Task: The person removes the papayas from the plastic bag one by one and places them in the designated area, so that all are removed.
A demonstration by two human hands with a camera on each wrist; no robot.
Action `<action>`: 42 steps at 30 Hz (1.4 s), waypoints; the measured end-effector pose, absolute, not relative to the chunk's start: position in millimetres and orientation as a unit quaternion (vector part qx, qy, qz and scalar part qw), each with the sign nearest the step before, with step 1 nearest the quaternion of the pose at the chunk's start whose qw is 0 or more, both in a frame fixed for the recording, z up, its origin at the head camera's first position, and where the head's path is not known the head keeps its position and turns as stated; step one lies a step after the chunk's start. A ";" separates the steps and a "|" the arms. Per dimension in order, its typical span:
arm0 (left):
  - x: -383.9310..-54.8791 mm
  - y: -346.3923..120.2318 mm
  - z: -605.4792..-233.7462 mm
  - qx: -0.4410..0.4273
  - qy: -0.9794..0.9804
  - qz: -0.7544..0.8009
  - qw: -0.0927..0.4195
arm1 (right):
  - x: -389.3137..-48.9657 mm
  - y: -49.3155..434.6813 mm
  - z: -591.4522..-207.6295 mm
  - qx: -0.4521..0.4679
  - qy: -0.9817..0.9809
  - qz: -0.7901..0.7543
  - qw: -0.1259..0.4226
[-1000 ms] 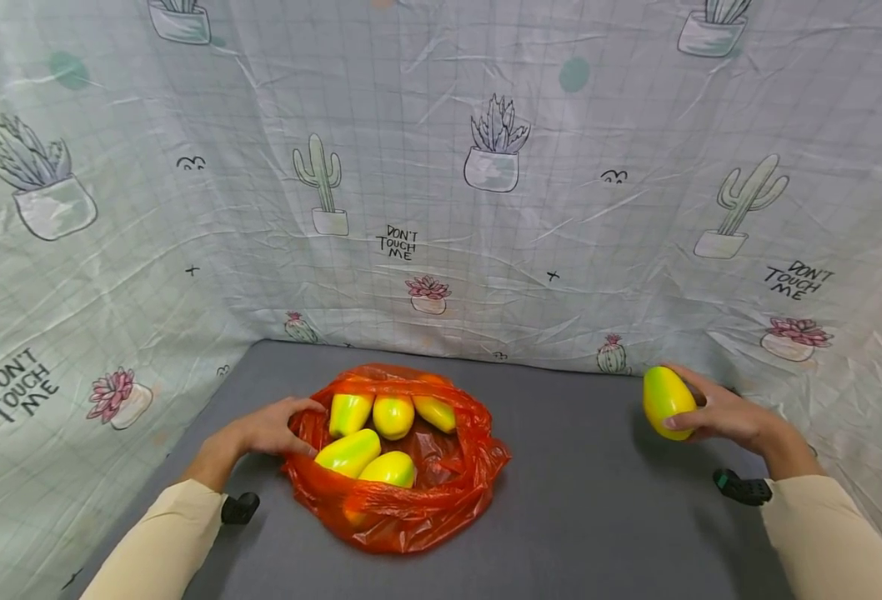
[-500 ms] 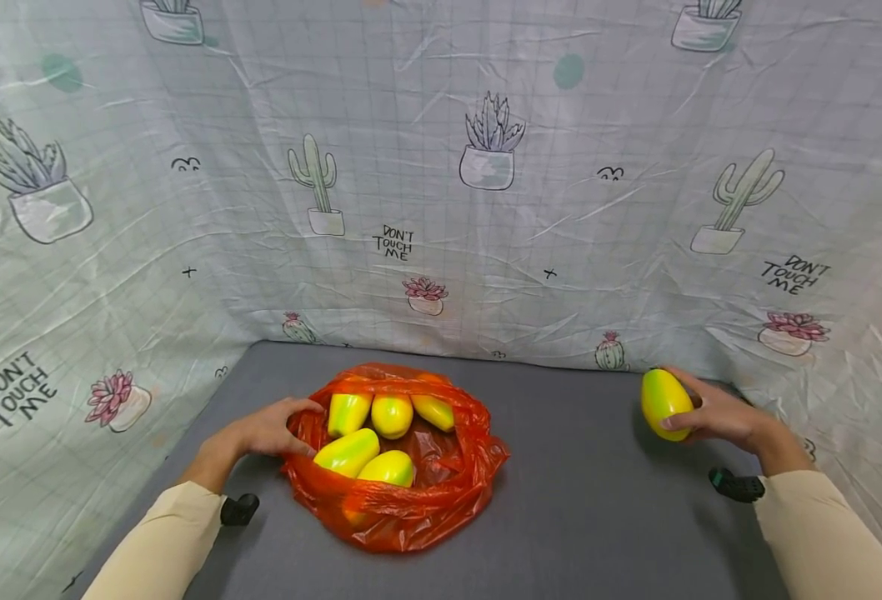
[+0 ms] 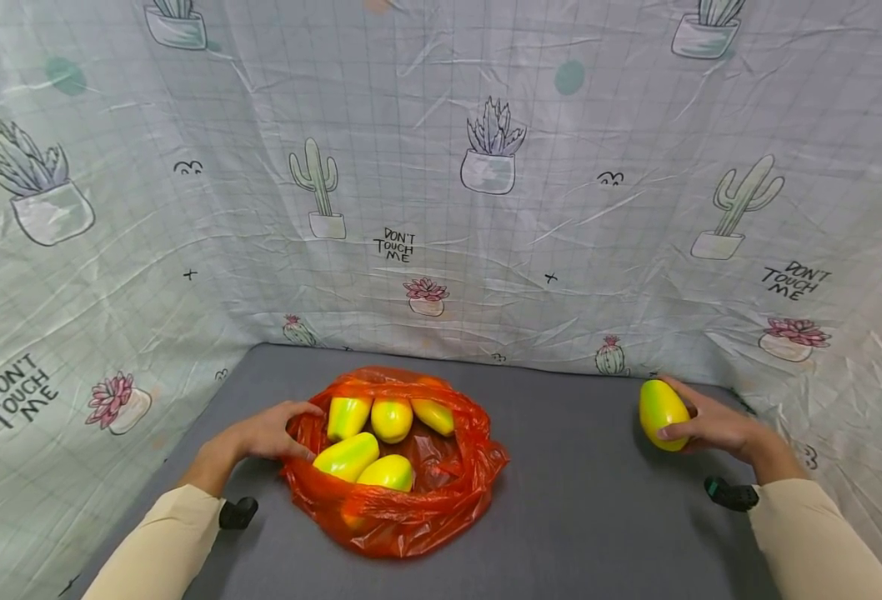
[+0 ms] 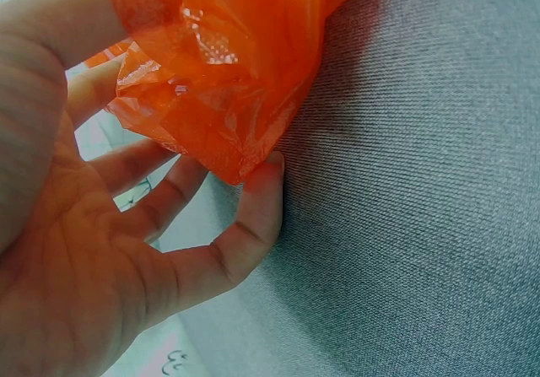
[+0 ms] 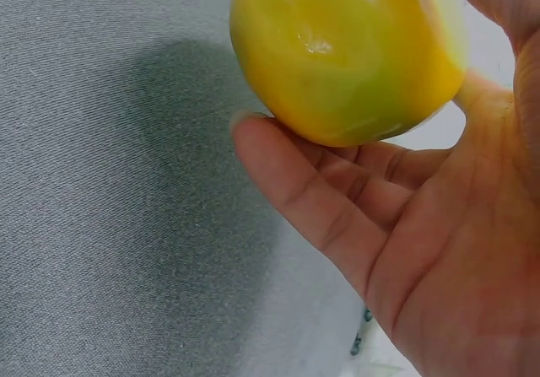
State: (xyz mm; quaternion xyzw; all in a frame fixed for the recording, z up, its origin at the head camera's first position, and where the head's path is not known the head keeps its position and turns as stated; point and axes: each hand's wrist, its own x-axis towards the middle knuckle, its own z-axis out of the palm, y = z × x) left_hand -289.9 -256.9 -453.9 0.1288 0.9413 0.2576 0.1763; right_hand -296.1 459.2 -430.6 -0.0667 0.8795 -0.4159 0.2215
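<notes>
A crumpled red plastic bag [image 3: 403, 529] sits wide-mouthed on the dark grey table, left of the middle. Several yellow-green papayas [image 3: 392, 419] lie inside it. At the bag's left rim, my left hand [image 3: 264, 429] holds the plastic between thumb and fingers; the left wrist view shows fingers [image 4: 253, 212] curled at a fold of it. Far to the right, my right hand [image 3: 719, 425] grips another papaya [image 3: 662, 417] between thumb and fingers. In the right wrist view this papaya [image 5: 337, 56] hangs above the table, its shadow below.
A pale cloth [image 3: 441, 167] printed with cacti and words walls in the back and both sides of the table [image 3: 561, 500]. Black wrist devices [image 3: 238, 512] show at both cuffs. Bare grey surface lies between the bag and the right hand.
My right hand has lowered slightly with the papaya and shifted a little left. The left hand and the bag stay in place.
</notes>
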 end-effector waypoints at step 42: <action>-287.5 -254.7 -453.9 0.151 0.942 0.254 0.157 | -292.6 462.5 -445.4 -0.047 0.874 -0.413 0.252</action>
